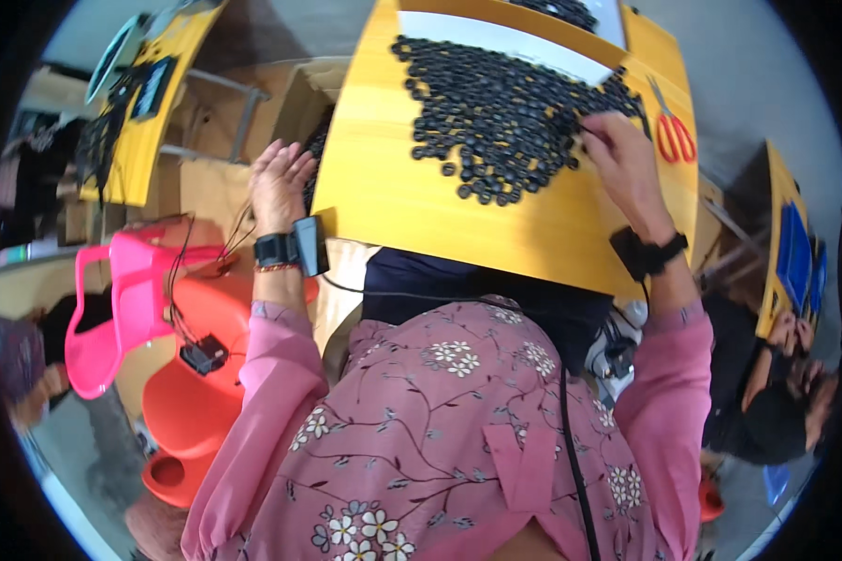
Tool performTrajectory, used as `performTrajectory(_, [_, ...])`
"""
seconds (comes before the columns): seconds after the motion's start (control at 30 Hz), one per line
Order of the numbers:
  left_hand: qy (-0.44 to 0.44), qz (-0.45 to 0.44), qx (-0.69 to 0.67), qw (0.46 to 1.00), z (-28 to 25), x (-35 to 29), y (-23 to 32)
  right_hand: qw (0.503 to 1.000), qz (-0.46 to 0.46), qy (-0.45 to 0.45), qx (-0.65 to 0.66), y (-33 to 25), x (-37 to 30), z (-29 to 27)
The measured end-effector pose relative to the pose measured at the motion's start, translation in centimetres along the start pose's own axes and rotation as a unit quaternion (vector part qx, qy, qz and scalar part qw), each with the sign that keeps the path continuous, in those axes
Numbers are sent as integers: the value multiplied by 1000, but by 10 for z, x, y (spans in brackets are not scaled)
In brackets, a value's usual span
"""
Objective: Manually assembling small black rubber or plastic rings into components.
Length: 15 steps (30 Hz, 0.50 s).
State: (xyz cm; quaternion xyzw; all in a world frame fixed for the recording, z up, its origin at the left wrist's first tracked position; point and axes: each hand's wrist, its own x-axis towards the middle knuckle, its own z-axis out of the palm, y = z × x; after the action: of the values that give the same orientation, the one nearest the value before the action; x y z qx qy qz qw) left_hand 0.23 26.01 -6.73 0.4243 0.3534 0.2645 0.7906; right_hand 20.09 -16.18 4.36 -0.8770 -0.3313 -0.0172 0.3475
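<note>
A broad pile of small black round pieces [505, 112] is spread over the yellow table [374, 178]. At the pile's right edge my right hand [622, 164] is closed in a pinch, with a small black round piece at the fingertips, partly hidden by the fingers. My left hand [281, 182] hangs off the table's left edge, its fingers loosely curled but apart and nothing seen in them. Just beside it, below the table's level, stands a cardboard box [299, 98] with more black pieces inside.
Red-handled scissors [675, 136] lie on the table's right side. A white-faced divider [515, 47] stands behind the pile. Pink [136, 290] and orange chairs [192, 402] are at left, with cables. Another person [767, 411] works at a side table [775, 234] on the right.
</note>
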Motion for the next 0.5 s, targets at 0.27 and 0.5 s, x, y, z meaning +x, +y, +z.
performTrajectory(0.27, [-38,155,39,986,45,-37,37,960,141,-10,242,-37,-36,-7])
performTrajectory(0.5, [-313,85,140,936,154,-126,25,893,118,40,433,-50,-68,-5])
